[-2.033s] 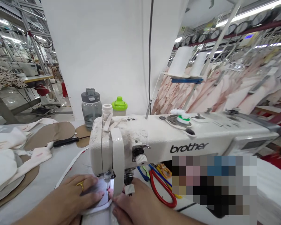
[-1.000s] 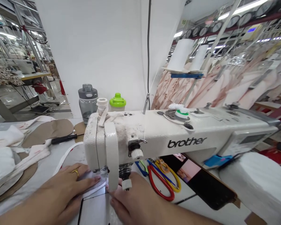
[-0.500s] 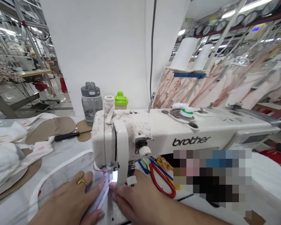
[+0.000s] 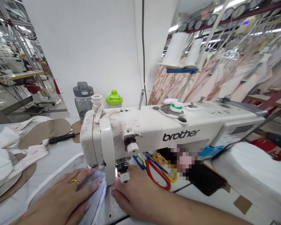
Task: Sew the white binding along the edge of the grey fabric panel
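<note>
White fabric piece [image 4: 93,190] running lengthwise toward needle, left hand [image 4: 67,195] flat on it, right hand [image 4: 133,195] flat beside

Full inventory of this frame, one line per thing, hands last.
sewing machine: 1, white, centre of table
fabric: 1 piece, pale with white edge, under the needle
scissors: 1 red-handled pair plus yellow and blue handles, behind the right hand
phone: 1, black, under machine arm
screwdriver: 1, black, left on table
bottles: 2, one grey, one green-capped, behind machine
thread cones: 2, white, on stand behind
patterns: several, brown card, left
garments: many, pink, hanging right
left hand: flat on fabric, gold ring
right hand: flat by the needle
</note>
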`<state>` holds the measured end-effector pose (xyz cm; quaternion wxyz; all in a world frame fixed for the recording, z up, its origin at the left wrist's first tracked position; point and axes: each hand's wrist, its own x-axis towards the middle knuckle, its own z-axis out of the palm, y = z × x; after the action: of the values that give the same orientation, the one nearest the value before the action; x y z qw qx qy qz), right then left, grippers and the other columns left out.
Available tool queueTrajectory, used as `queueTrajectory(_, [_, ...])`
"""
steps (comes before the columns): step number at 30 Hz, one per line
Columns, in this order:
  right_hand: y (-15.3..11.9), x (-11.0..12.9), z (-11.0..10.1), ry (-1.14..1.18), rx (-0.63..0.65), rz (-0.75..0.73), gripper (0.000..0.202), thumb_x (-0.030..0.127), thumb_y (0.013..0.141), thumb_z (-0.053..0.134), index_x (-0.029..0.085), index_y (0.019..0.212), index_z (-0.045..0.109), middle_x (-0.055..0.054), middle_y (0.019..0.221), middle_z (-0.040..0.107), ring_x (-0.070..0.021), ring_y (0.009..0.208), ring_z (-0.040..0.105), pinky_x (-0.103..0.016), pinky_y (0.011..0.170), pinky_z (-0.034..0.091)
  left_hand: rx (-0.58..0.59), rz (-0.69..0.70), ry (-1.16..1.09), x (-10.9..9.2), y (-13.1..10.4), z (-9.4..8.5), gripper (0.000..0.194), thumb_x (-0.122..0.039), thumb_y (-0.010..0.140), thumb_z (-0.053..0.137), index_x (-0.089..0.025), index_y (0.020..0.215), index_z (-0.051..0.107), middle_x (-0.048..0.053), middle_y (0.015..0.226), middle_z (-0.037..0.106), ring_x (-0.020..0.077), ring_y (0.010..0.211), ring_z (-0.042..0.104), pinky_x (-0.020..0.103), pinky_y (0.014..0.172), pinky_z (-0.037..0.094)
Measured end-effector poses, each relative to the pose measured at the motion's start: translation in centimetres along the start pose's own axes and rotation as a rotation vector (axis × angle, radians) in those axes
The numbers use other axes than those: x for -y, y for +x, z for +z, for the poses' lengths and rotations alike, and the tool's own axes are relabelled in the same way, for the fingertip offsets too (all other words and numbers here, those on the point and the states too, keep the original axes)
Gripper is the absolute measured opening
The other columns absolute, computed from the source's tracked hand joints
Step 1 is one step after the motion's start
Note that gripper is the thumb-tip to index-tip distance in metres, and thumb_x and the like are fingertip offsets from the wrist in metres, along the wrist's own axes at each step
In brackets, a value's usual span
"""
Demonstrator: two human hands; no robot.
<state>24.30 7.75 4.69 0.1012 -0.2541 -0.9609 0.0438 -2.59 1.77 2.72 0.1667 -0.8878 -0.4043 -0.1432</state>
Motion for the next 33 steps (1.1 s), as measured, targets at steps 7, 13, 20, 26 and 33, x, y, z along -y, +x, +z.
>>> queueTrajectory(7, [0.0,0.0,-0.2,0.011,0.042,-0.021,0.028,0.033,0.1,0.045,0.024,0.107,0.07,-0.006,0.089,0.069,-0.0249,0.086,0.06,-0.034,0.075,0.045,-0.014,-0.024,0.024,-2.2,1.7,0.0,0.04,-0.033,0.083,0.059,-0.026,0.12,0.07,0.008,0.111,0.076,0.0291,0.091,0.071,0.039,0.072,0.055])
queueTrajectory(13, [-0.2,-0.1,0.5,-0.05,-0.033,-0.011,0.028,0.028,0.097,0.049,0.02,0.079,0.069,-0.006,0.081,0.067,-0.023,0.08,0.058,-0.033,0.073,0.042,0.038,-0.081,0.029,-3.1,2.4,-0.7,0.036,-0.031,0.085,0.056,-0.021,0.113,0.075,0.013,0.107,0.077,0.0324,0.087,0.073,0.044,0.069,0.057])
queueTrajectory(20, [-0.2,-0.1,-0.4,0.021,0.015,-0.09,0.019,0.031,0.098,0.051,0.022,0.095,0.067,-0.003,0.084,0.066,-0.02,0.076,0.055,-0.032,0.069,0.04,0.042,-0.156,0.019,-2.8,1.8,0.6,0.037,-0.034,0.091,0.053,-0.025,0.122,0.071,0.013,0.113,0.075,0.0353,0.094,0.071,0.05,0.077,0.053])
queueTrajectory(26, [0.0,0.2,-0.3,-0.043,0.011,-0.031,0.025,0.026,0.098,0.049,0.018,0.088,0.071,-0.008,0.084,0.069,-0.0232,0.08,0.058,-0.033,0.072,0.041,0.011,-0.269,-0.032,-2.8,1.0,1.8,0.034,-0.038,0.094,0.05,-0.029,0.122,0.068,0.011,0.119,0.07,0.0339,0.103,0.065,0.051,0.085,0.051])
queueTrajectory(33, [-0.2,0.2,-0.8,-0.01,0.052,-0.069,0.021,0.03,0.098,0.05,0.02,0.098,0.069,-0.004,0.084,0.068,-0.0211,0.076,0.057,-0.032,0.07,0.042,0.046,-0.189,-0.117,-2.5,1.1,0.6,0.044,-0.044,0.089,0.058,-0.03,0.131,0.06,0.009,0.125,0.068,0.0302,0.11,0.063,0.044,0.091,0.053])
